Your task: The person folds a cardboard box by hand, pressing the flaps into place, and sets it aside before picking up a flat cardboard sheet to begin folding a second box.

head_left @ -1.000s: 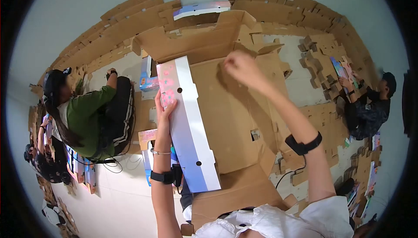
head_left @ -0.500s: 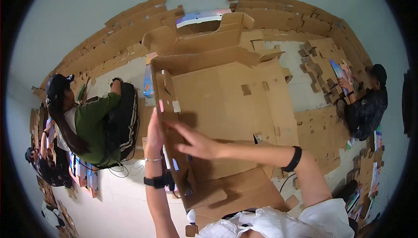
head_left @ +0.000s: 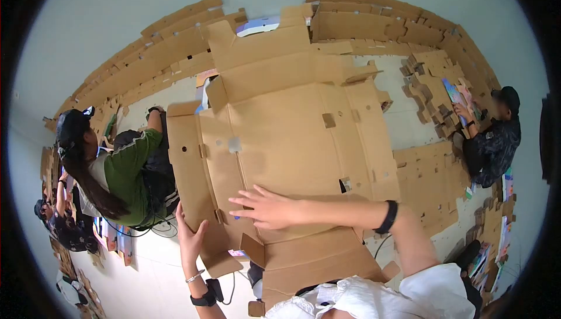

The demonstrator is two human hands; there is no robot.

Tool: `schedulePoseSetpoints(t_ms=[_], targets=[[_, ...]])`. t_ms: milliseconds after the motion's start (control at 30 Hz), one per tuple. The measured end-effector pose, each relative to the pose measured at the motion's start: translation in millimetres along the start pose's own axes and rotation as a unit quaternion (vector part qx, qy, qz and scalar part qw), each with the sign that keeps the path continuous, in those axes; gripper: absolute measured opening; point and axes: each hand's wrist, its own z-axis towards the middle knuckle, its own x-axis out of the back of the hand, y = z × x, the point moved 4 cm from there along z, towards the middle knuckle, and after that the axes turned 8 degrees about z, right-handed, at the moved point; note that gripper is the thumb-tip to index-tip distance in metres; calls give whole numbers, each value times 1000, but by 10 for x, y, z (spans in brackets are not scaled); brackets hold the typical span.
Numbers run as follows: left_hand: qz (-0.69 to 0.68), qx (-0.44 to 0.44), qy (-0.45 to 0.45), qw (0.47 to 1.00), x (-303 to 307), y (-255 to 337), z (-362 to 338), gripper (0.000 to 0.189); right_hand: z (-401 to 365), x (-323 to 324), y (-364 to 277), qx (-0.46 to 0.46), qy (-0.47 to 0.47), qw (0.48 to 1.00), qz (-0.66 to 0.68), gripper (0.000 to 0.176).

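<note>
Brown unfolded cardboard box (head_left: 286,126) lies beneath the empty, wide-spread right hand (head_left: 267,208); the left hand (head_left: 190,240), half-open, perhaps touches its side flap (head_left: 190,170).

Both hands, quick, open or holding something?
Left hand: open, at the edge of the cardboard; whether it grips can't be told.
Right hand: open, spread over the cardboard.

I see a thin silver bangle (head_left: 196,276) just behind the left hand (head_left: 190,238), then a black strap (head_left: 203,301) with a boxy black module (head_left: 215,289), thin cable (head_left: 233,284) beside it. Well behind the right hand (head_left: 266,209), I get a black band (head_left: 388,217). Farther back, loose white sleeve (head_left: 438,284), white gathered top (head_left: 365,293). Both hands bare.
</note>
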Motion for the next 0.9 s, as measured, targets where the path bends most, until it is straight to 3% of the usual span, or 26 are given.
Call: schedulePoseSetpoints(t_ms=[67,133,200,267,333,367,433,467,533,567,700,767,900], targets=[[144,-54,64,986,56,-95,-73,86,-221,179,58,-19,27,989,145,61],[200,-44,90,975,23,115,-232,91,-588,240,80,-14,35,991,131,59],[489,-24,155,858,-103,661,-385,100,-959,297,88,-7,43,992,118,58],[447,-66,175,875,-233,1029,-467,95,-1280,206,1,-25,-5,994,103,55],[440,-184,-4,879,-486,1380,-516,81,-1459,107,-74,-27,-17,993,113,53],[439,-183,-5,880,-594,1418,-494,81,-1542,62,-113,-28,-23,992,121,52],[488,-307,-191,794,-949,1383,-500,65,-1693,9,-190,-51,-23,988,145,51],[489,-309,-191,793,-987,1270,-491,65,-1778,-19,-200,-70,-24,984,164,50],[543,-329,-314,706,-1076,873,-615,63,-1999,-179,-189,-96,-9,982,162,49],[508,-266,-349,741,-1050,741,-648,61,-2110,-244,-185,-122,1,979,161,49],[532,-282,-282,747,-936,355,-815,59,-2270,-568,-261,-211,39,968,131,47],[514,-250,-272,774,-898,-55,-939,57,-2279,-686,-297,-222,57,966,123,47],[445,-208,-247,835,-939,-276,-989,55,-2276,-683,-276,-213,107,968,80,49]])
